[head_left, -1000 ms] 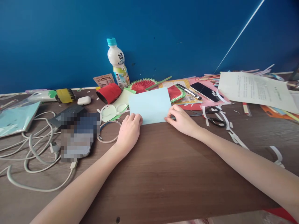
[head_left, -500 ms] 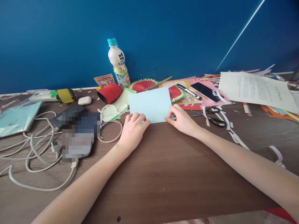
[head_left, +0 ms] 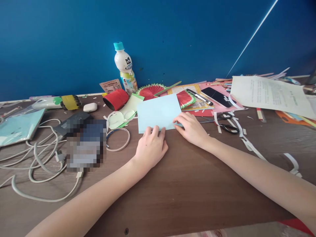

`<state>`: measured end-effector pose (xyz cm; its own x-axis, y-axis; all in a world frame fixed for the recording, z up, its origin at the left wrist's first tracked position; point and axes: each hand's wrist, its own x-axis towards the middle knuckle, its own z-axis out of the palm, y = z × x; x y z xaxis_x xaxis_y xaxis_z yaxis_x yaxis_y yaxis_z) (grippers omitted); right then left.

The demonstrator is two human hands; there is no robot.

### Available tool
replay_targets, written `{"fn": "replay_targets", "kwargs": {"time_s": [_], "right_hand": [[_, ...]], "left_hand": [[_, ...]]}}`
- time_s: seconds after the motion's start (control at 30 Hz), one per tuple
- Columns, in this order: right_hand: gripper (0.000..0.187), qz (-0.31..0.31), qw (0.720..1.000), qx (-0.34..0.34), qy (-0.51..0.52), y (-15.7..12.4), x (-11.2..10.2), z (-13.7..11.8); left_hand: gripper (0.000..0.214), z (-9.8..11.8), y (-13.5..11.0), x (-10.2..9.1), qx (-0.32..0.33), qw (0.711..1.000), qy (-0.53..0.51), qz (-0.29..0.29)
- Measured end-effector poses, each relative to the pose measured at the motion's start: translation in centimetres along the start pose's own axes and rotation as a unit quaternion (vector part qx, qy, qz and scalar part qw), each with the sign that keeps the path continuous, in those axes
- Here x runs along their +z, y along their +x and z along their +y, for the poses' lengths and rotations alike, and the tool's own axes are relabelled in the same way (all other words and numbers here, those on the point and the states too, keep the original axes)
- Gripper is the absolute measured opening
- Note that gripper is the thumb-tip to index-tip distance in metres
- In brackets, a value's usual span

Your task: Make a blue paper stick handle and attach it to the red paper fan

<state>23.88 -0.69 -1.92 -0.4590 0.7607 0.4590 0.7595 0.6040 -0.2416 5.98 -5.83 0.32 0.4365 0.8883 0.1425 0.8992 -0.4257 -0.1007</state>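
A folded light blue sheet of paper (head_left: pixel 159 111) lies flat on the brown wooden desk (head_left: pixel 187 184). My left hand (head_left: pixel 151 147) rests at the middle of its near edge, fingertips stretched onto the fold. My right hand (head_left: pixel 191 129) presses fingertips flat on the sheet's near right corner. Neither hand grips the paper.
Black scissors (head_left: pixel 225 123) and white paper strips lie right of my right hand. Behind the sheet are red paper fans (head_left: pixel 150 90), a red roll (head_left: pixel 116 98), a bottle (head_left: pixel 124 67) and a phone (head_left: pixel 218 96). White cables (head_left: pixel 37 154) and a ring (head_left: pixel 118 139) lie at left. A printed page (head_left: pixel 269 93) sits far right.
My left hand has slid rightward along the near edge of the blue sheet, from its left corner to the middle. My right hand has shifted slightly onto the corner.
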Motion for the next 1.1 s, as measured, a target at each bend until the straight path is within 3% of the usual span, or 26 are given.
{"fn": "replay_targets", "kwargs": {"time_s": [0.1, 0.27, 0.57, 0.77, 1.1], "right_hand": [[0.020, 0.003, 0.999, -0.038, -0.028, 0.0, 0.0, -0.2], [0.035, 0.029, 0.991, -0.134, 0.008, -0.7, 0.2, -1.2], [0.047, -0.024, 0.990, -0.130, -0.043, -1.9, 0.0, -3.3], [0.040, -0.021, 0.995, -0.077, -0.065, -1.6, 0.1, -3.3], [0.038, -0.011, 0.995, -0.060, -0.073, -1.6, 0.0, -3.2]], "left_hand": [[0.040, 0.4, 0.4, 0.3, 0.010, 1.000, -0.006, 0.001], [0.042, 0.5, 0.4, 1.3, 0.031, 0.998, -0.016, 0.050], [0.038, 0.3, 0.3, 1.3, 0.041, 0.996, 0.001, 0.078], [0.042, 0.3, 0.2, 0.7, 0.033, 0.999, 0.026, 0.031], [0.037, -0.9, 0.6, -2.2, -0.082, 0.991, 0.045, -0.098]]}}
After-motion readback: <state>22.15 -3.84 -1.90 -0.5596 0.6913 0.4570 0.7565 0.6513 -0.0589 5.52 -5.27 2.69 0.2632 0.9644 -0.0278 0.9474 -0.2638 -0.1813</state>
